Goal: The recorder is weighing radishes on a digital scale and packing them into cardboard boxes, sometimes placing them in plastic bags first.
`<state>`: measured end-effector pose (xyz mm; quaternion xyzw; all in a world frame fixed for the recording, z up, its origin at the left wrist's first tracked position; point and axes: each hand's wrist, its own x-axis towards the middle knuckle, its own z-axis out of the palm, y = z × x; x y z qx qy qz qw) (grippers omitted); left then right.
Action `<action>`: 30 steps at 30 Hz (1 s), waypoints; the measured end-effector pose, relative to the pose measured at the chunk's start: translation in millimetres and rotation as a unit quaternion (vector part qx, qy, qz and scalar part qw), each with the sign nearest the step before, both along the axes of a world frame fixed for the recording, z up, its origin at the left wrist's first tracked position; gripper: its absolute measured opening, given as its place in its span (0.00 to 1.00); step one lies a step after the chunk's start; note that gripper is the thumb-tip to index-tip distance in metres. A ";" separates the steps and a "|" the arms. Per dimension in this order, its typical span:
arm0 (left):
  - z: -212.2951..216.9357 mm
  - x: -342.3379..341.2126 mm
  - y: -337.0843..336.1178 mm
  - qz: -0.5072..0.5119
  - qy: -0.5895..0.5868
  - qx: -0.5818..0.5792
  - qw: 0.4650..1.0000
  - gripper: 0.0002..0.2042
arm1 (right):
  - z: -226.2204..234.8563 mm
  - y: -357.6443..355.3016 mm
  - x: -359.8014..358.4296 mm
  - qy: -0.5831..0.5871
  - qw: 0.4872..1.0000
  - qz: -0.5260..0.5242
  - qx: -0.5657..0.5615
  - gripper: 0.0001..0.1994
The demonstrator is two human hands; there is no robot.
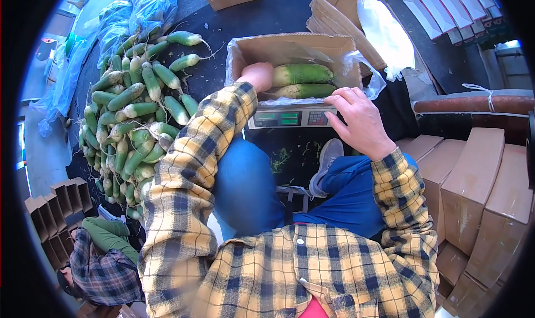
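A cardboard box lined with clear plastic stands on a scale with a lit display and keypad. Two green radishes, a far one and a near one, lie side by side in it. My left hand reaches into the box's left end, against the radishes' ends; its fingers are bent down out of sight, so I cannot tell whether it grips one. My right hand is open at the box's front right corner, fingertips by the rim and thumb apart near the keypad.
A large heap of green radishes covers the left side. Blue plastic bags lie behind it. Closed cartons are stacked at right, near a red-brown pipe. A white sack lies on cardboard. Another person sits at lower left.
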<state>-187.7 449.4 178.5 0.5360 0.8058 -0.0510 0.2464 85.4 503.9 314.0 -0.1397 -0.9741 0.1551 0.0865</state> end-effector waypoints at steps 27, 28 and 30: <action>97.4 -15.7 -48.2 0.052 -0.293 0.405 0.865 0.15 | -0.4 2.9 3.0 -0.003 1.000 -0.005 0.007 0.12; 111.7 -15.1 -65.9 0.075 -0.310 0.416 0.852 0.15 | 0.5 3.2 4.6 -0.005 1.000 -0.006 0.009 0.12; 122.1 -17.3 -115.5 0.136 -0.306 0.443 0.832 0.15 | 0.9 0.8 2.0 0.000 1.000 0.000 0.006 0.12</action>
